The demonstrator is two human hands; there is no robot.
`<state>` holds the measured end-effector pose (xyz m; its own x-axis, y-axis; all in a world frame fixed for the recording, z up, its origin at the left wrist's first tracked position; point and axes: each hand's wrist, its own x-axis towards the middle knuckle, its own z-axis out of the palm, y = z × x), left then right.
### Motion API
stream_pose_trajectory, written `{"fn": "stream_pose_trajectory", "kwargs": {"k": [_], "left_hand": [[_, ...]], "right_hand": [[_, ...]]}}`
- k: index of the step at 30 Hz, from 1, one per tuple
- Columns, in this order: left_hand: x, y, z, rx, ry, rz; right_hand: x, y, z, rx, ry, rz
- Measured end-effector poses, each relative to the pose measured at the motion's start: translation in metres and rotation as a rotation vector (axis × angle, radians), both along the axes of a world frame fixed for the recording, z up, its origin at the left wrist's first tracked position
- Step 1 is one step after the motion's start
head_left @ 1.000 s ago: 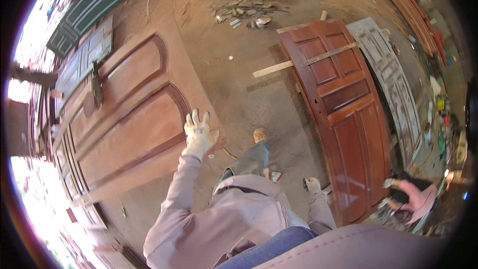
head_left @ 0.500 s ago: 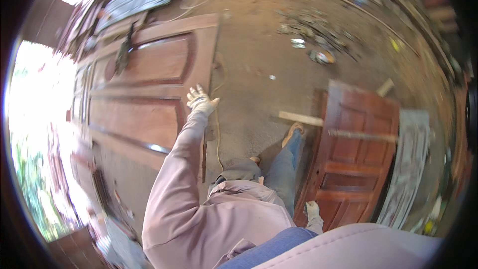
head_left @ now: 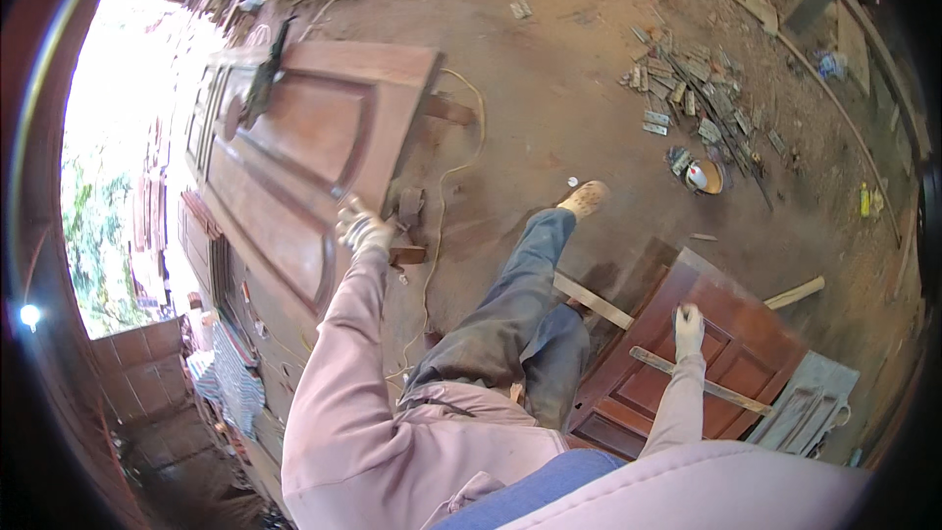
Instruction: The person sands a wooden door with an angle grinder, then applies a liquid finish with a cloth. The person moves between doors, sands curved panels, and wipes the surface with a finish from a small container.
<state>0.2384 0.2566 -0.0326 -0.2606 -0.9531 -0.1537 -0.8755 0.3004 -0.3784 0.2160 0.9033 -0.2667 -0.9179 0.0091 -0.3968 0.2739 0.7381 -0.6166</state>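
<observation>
Dirt floor (head_left: 549, 88) lying below | left hand (head_left: 365, 228) hovering splayed, seemingly empty, by brown door (head_left: 314, 128) | right hand (head_left: 689, 328) hovering over reddish door (head_left: 731, 358), closure, contents unclear | apparently walking, needing footing

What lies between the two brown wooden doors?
Between the left door and right door, the head view shows a wooden block, a yellow cord, the person's legs and a pale wooden strip.

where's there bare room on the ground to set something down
The widest bare ground lies between the yellow cord and the scrap pile, beyond the shoe. A smaller patch lies between the pile and the right-hand light plank. It is crowded within the pile itself and beside the left hand, where the left door, wood blocks and cord sit close.
</observation>
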Motion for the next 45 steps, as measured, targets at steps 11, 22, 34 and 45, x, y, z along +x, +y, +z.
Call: {"fn": "stream_pose_trajectory", "kwargs": {"k": [11, 22, 34, 45], "left_hand": [[0.065, -0.057, -0.045, -0.134, 0.161, -0.374], [0.097, -0.067, -0.016, -0.395, 0.071, -0.564], [0.049, -0.025, -0.044, -0.283, 0.156, -0.479], [0.025, -0.003, -0.069, -0.228, 0.109, -0.099]], "right_hand": [[-0.230, -0.029, -0.209, 0.326, -0.288, 0.037], [-0.346, -0.019, -0.393, 0.953, -0.112, 0.543], [-0.279, -0.076, -0.308, 0.803, -0.017, 0.942], [-0.186, -0.190, 0.049, 0.532, 0.546, 1.367]]}}
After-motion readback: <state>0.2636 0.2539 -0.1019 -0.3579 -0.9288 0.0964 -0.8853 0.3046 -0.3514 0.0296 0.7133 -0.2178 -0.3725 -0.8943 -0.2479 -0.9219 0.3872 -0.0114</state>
